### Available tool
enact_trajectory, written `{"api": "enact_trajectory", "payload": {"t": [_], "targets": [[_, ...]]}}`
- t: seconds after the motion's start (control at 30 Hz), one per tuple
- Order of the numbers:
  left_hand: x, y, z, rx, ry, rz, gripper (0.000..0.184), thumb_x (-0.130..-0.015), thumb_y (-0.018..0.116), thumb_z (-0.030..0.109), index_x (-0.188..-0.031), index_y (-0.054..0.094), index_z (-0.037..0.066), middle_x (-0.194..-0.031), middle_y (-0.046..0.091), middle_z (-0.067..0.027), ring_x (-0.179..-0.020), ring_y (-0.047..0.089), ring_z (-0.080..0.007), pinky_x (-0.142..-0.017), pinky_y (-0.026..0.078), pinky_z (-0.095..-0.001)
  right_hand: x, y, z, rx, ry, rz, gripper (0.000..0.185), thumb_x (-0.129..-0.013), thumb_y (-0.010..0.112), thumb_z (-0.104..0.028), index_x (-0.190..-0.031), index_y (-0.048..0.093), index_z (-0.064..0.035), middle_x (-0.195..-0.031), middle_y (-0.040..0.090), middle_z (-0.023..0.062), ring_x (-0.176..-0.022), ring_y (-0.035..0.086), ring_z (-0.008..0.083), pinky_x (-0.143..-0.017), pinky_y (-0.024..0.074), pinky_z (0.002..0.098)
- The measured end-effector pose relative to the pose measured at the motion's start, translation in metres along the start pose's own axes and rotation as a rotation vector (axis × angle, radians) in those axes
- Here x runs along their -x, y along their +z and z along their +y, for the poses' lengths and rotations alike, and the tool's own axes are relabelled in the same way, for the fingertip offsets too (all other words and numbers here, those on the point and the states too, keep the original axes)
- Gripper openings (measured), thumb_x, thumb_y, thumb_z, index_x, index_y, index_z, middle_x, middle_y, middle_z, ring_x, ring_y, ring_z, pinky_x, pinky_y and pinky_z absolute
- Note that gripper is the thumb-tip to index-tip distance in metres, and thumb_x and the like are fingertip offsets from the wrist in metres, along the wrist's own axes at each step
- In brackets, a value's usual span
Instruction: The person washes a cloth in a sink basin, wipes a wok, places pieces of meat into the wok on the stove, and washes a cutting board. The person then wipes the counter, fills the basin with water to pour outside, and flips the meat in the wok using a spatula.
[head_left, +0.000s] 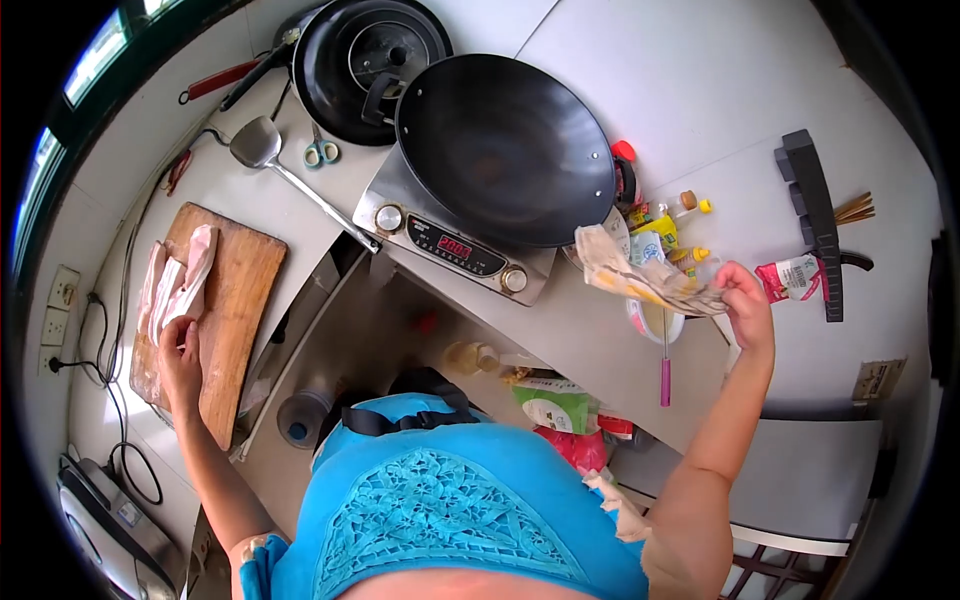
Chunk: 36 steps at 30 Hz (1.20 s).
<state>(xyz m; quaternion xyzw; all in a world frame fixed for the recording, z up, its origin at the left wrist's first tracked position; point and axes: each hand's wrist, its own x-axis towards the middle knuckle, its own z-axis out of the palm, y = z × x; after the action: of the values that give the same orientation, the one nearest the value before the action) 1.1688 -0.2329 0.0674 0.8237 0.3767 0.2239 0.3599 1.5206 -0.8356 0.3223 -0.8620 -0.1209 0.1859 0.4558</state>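
While our left hand (181, 368) meets the long pink-and-white meat strips (186, 280) on the rectangular brown wooden board (245, 285), fingers loosely curled, grip unclear, our right hand (748, 308) pinches a crumpled, stained off-white cloth (640, 277) beside the round black wok (500, 150).

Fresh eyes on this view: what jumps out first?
The big black wok on the cooker at top center, its red display lit, dominates. Next, pale meat strips on the wooden board at left, under the left hand. Then the stained cloth dangling from the right hand.
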Motion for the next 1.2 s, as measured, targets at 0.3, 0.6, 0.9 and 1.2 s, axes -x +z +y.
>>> {"api": "enact_trajectory", "payload": {"t": [0.3,0.6,0.9,1.2], "targets": [[0.015,-0.033,-0.017,-0.134,-0.153,0.170,0.018,-0.081,0.062,0.017,-0.090,0.062,0.001,-0.078,0.063,-0.0096,-0.073,0.061,-0.0188,-0.068,0.048,-0.0290,0.011,-0.043,0.119,-0.287,0.092,0.490,0.020,-0.081,0.045,-0.005,-0.100,0.050,-0.0078,-0.104,0.058,0.0069,-0.085,0.058,0.0143,-0.072,0.0490,0.0285],[-0.023,-0.001,-0.077,-0.117,-0.318,0.225,0.047,-0.071,0.071,0.020,-0.112,0.053,0.005,-0.105,0.057,-0.0182,-0.103,0.052,-0.0330,-0.087,0.043,-0.0388,-0.019,0.186,0.002,0.212,-0.401,-0.051,0.029,-0.086,0.050,0.000,-0.115,0.052,0.0010,-0.122,0.050,0.0106,-0.103,0.055,0.0181,-0.089,0.0431,0.0296],[-0.003,0.005,-0.045,0.021,-0.148,0.156,0.046,-0.068,0.074,0.015,-0.100,0.043,0.004,-0.095,0.054,-0.0180,-0.089,0.054,-0.0328,-0.077,0.044,-0.0382,-0.106,0.467,-0.092,0.205,-0.690,-0.802,0.019,-0.084,0.053,-0.008,-0.101,0.060,-0.0015,-0.096,0.060,0.0093,-0.086,0.059,0.0169,-0.075,0.0473,0.0268],[0.012,0.039,-0.028,0.096,-0.206,0.179,0.041,-0.065,0.065,0.007,-0.104,0.051,0.004,-0.094,0.057,-0.0181,-0.092,0.054,-0.0334,-0.083,0.044,-0.0394,-0.155,0.649,-0.159,1.092,-1.239,-0.754,0.045,-0.077,0.055,-0.009,-0.121,0.052,-0.0174,-0.128,0.049,0.0062,-0.121,0.043,0.0253,-0.095,0.0358,0.0412]]}}
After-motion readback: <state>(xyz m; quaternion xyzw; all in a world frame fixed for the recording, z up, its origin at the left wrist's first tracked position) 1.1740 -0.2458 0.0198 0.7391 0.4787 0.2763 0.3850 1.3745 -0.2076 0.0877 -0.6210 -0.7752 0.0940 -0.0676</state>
